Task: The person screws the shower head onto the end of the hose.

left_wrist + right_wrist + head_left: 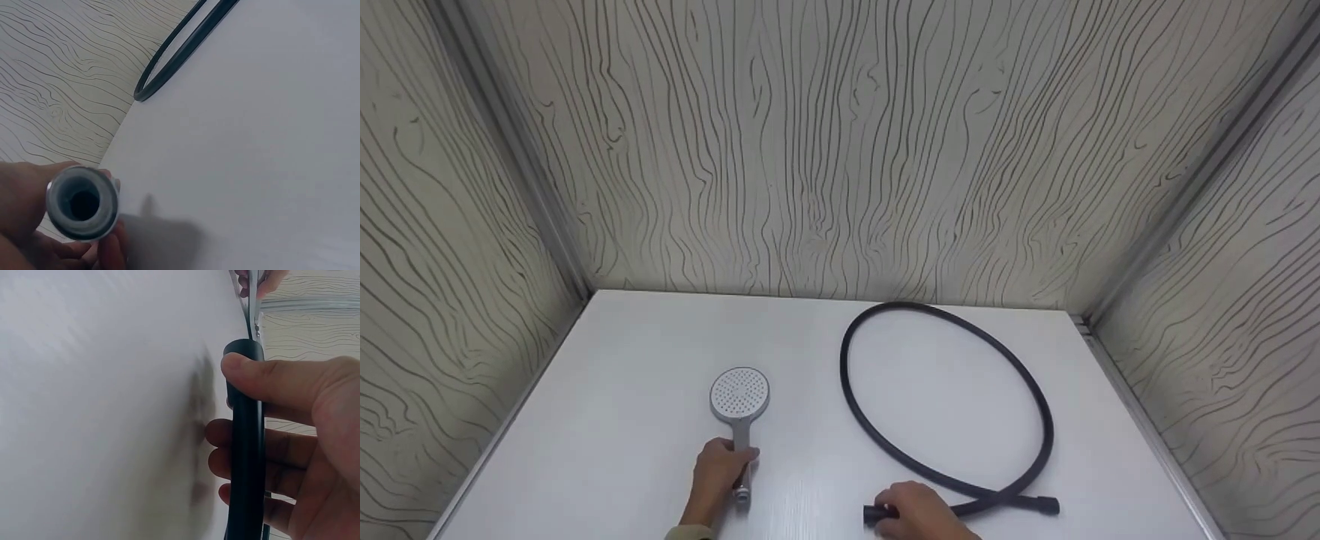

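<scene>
My left hand [718, 466] grips the handle of a hand shower head [740, 393], its pale spray face with many nozzles turned up. In the left wrist view the hollow threaded handle end [83, 203] faces the camera, with fingers curled round it. My right hand [916, 513] holds a black shower hose [945, 480] near one end, which points left toward the shower head. In the right wrist view the thumb lies on the hose's end fitting [243, 350], and the other fingers wrap behind the hose. The two ends held are apart.
The hose makes one large loop on the white table [645, 360] and crosses itself at the front right. Its other end [1048, 505] lies beside the crossing. Wood-grain patterned panels [810, 150] enclose the table at the back and both sides.
</scene>
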Available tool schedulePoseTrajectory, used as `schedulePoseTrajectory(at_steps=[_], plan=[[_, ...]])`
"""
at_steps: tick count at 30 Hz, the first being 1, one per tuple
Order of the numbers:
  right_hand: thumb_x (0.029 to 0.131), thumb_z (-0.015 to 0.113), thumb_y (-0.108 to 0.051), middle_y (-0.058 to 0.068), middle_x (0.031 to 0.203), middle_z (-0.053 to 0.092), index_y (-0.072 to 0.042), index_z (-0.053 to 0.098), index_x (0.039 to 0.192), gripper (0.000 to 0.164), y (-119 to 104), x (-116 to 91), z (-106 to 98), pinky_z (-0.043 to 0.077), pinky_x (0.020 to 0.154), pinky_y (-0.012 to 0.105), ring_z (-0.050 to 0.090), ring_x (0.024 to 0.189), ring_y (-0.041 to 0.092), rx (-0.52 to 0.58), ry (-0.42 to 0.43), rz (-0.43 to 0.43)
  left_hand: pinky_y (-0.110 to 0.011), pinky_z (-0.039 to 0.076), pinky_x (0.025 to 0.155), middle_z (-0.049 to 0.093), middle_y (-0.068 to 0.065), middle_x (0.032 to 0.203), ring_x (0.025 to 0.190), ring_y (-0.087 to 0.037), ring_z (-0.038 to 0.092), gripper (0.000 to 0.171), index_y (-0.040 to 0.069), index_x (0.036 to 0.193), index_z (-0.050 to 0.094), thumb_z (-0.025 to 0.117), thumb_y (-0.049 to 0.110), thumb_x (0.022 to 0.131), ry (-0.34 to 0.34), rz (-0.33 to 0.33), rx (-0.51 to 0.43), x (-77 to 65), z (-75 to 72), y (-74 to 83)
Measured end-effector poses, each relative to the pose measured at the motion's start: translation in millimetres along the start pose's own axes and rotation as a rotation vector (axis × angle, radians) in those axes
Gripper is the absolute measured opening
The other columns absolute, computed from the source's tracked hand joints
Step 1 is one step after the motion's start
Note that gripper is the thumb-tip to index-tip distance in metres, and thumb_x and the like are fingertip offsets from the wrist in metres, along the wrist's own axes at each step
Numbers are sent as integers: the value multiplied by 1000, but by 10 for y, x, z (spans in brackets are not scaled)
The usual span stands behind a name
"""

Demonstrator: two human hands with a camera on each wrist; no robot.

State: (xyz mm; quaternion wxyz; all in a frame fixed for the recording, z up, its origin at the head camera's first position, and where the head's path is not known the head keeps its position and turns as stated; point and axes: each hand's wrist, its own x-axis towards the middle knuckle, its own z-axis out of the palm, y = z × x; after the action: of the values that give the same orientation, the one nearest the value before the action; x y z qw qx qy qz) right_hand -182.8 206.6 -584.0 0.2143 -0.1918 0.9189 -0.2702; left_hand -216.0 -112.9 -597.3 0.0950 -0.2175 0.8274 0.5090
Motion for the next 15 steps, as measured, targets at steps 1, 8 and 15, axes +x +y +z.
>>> schedulePoseTrajectory(at_steps=[1,8,15], plan=[[78,71,-20,-14,79,59,-16,74,97,19,-3,-3,-2,45,64,19,49,73,1,1,1,0,-22,49,51,62,-7,72,62,-14,56,46,-14,112,56,68,21,85,-9,-8,-12,3,-7,-3],[78,73,-14,-12,85,62,-11,72,101,23,-14,-17,-26,49,68,23,50,77,2,-76,26,-42,-22,50,55,63,-7,75,66,-14,58,51,-14,115,57,70,26,86,-45,-34,-87,60,-36,-10],[77,75,-14,-11,86,65,-11,73,100,24,-13,-31,-12,52,70,23,53,77,1,-78,16,-35,-21,50,60,63,-6,80,72,-14,57,53,-12,118,58,68,31,87,-107,-102,-166,55,-48,-33]])
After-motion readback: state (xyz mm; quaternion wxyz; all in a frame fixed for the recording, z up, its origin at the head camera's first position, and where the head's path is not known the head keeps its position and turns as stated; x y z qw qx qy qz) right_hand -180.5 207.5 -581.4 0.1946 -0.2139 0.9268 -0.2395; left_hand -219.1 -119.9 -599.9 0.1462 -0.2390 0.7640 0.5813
